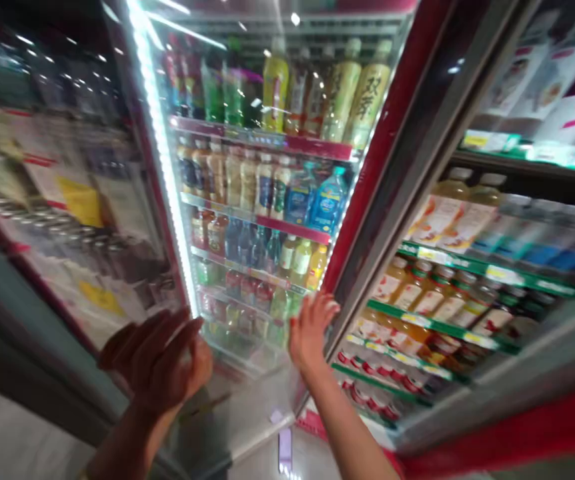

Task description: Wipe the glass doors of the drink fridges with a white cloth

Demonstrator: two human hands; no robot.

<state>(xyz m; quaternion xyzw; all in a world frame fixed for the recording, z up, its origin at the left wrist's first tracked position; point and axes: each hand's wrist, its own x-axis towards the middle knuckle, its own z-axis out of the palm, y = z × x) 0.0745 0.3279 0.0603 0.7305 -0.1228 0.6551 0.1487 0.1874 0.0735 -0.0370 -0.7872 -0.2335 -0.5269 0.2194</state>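
The bare, slender left forearm (130, 440) and right forearm (347, 420) taper into a left hand (155, 360) and a right hand (312, 331), both with long, narrow fingers softened by motion blur. At the bottom edge of the view, a thin yellowish band (83, 475) shows at the end of the left forearm, too cut off to tell what it is.

Only thing you can really make out is the big dark Chinese lettering on the tall bottle (369, 100) on the far top shelf, looks like 双茶. The yellow notices (81, 201) on the left cooler door (32, 313) and the price strips (442, 322) on the right are way too blurry to read.
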